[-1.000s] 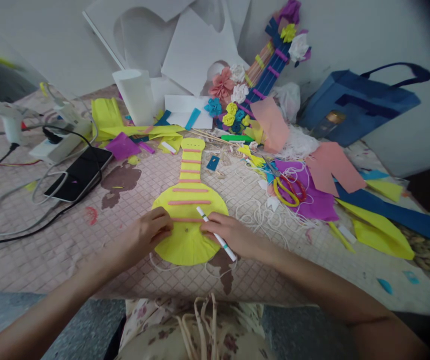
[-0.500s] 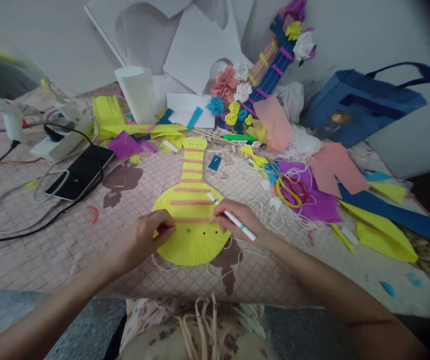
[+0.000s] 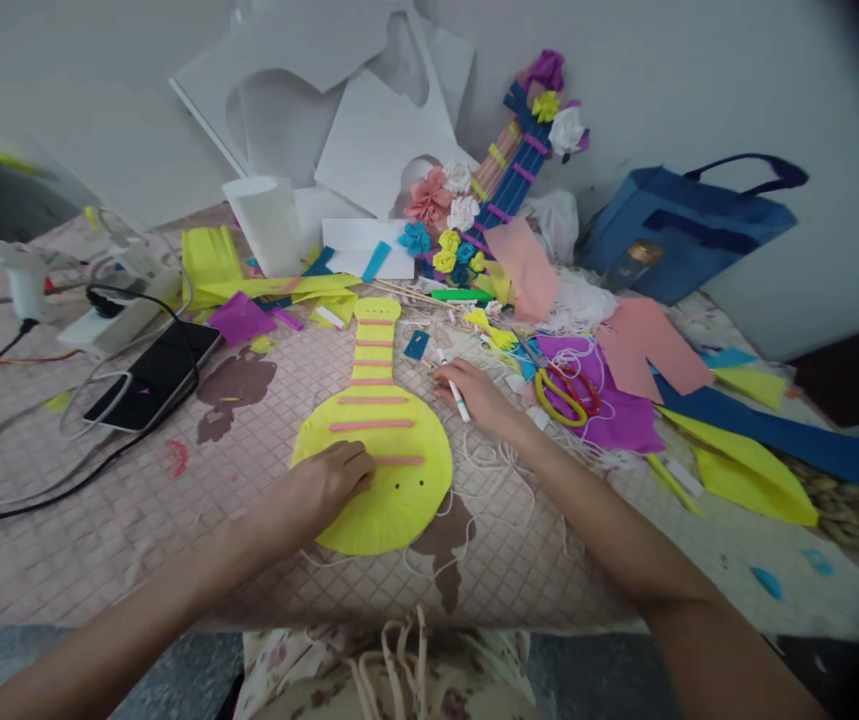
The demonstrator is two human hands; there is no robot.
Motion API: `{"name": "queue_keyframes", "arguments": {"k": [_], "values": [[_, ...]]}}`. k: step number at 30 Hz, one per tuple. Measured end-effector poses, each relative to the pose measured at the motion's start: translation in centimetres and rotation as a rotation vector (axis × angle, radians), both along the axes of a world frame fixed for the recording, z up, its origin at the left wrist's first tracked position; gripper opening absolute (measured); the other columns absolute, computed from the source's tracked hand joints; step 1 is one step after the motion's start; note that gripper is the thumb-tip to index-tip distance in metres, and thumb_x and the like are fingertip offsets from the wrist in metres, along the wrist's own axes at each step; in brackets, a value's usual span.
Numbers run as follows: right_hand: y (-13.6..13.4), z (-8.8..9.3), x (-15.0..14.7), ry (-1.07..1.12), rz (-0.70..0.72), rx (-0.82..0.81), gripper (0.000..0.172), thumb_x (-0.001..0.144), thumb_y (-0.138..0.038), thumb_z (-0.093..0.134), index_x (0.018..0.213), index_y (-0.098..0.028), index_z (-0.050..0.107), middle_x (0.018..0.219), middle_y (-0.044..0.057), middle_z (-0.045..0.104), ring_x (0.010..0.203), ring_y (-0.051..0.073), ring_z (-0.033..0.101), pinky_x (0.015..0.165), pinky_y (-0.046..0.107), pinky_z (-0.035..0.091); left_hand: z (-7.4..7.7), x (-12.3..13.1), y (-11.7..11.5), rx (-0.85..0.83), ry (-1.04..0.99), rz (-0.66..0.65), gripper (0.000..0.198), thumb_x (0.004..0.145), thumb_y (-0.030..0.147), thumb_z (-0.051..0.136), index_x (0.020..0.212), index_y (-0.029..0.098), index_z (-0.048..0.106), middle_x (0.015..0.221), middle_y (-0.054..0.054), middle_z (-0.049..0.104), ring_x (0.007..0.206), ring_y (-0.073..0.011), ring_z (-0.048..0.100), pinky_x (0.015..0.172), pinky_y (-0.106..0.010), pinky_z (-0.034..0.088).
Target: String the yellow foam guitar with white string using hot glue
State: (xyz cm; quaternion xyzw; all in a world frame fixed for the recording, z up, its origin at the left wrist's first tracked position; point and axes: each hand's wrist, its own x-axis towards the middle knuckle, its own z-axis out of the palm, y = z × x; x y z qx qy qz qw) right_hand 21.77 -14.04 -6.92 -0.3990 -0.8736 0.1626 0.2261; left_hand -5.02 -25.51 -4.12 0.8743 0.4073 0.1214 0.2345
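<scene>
A flat yellow paper guitar (image 3: 391, 525) lies on the table, its neck pointing away from me, with pink strips (image 3: 371, 425) across the neck and body. Two dark dots mark the lower body. My left hand (image 3: 335, 478) rests on the body's left side, fingers curled down beside the lowest strip; whatever they may pinch is hidden. Just right of the neck, clear of the guitar, my right hand (image 3: 478, 395) grips a slim white marker pen (image 3: 458, 401) with a green ring. Close to its fingertips lies a small blue piece (image 3: 416, 345).
Yellow-and-red-handled scissors (image 3: 560, 397) lie on purple paper at right, among tangled white string (image 3: 485, 460). Left are a phone (image 3: 151, 377), cables and a glue gun (image 3: 24, 282). Behind stand a white cup (image 3: 264, 225), a flower-covered guitar (image 3: 515, 180) and a blue bag (image 3: 688, 235).
My right hand has lifted off the yellow guitar and moved away and to the right with the marker pen. My left hand has slid slightly right over the body. The view has shifted a little.
</scene>
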Motion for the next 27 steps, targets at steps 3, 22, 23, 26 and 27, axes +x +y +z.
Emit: {"name": "queue_keyframes", "arguments": {"k": [3, 22, 23, 26, 27], "values": [[-0.7, 0.0, 0.3, 0.202, -0.060, 0.050, 0.018, 0.088, -0.020, 0.053, 0.105, -0.018, 0.060, 0.094, 0.006, 0.057, 0.083, 0.017, 0.057, 0.075, 0.028, 0.045, -0.1, -0.2, -0.1, -0.033, 0.008, 0.055, 0.018, 0.094, 0.018, 0.040, 0.085, 0.017, 0.056, 0.086, -0.005, 0.063, 0.079, -0.0180, 0.059, 0.071, -0.029, 0.046], [-3.9, -0.4, 1.9, 0.635, -0.324, -0.284, 0.017, 0.086, -0.032, 0.055, 0.095, -0.021, 0.065, 0.071, 0.000, 0.059, 0.063, 0.014, 0.056, 0.058, 0.026, 0.044, 0.6, 8.3, 12.4, 0.177, -0.034, 0.106, 0.019, 0.085, 0.010, 0.051, 0.073, 0.013, 0.066, 0.081, -0.008, 0.061, 0.073, -0.0173, 0.061, 0.065, -0.027, 0.045], [-4.0, -0.5, 1.9, 0.652, -0.321, -0.292, 0.018, 0.086, -0.033, 0.056, 0.097, -0.022, 0.065, 0.072, 0.000, 0.059, 0.063, 0.014, 0.056, 0.057, 0.025, 0.043, 0.3, 8.2, 12.5, 0.176, -0.048, 0.110, 0.019, 0.085, 0.010, 0.053, 0.073, 0.013, 0.067, 0.082, -0.008, 0.061, 0.073, -0.0168, 0.061, 0.065, -0.027, 0.045], [-4.1, -0.3, 1.5, 0.798, -0.303, -0.395, 0.026, 0.088, -0.039, 0.054, 0.107, -0.024, 0.064, 0.082, 0.001, 0.061, 0.063, 0.013, 0.055, 0.057, 0.026, 0.044, -0.2, 7.4, 12.3, 0.180, -0.120, 0.154, 0.015, 0.086, 0.016, 0.055, 0.083, 0.014, 0.070, 0.088, -0.008, 0.061, 0.077, -0.0165, 0.060, 0.070, -0.027, 0.047], [-4.1, -0.1, 1.3, 0.881, -0.291, -0.461, 0.030, 0.089, -0.043, 0.053, 0.111, -0.025, 0.063, 0.084, 0.001, 0.061, 0.062, 0.012, 0.054, 0.056, 0.026, 0.043, -0.3, 7.0, 12.2, 0.159, -0.173, 0.186, 0.014, 0.086, 0.019, 0.057, 0.088, 0.014, 0.070, 0.086, -0.007, 0.062, 0.076, -0.0159, 0.060, 0.069, -0.027, 0.047]]}}
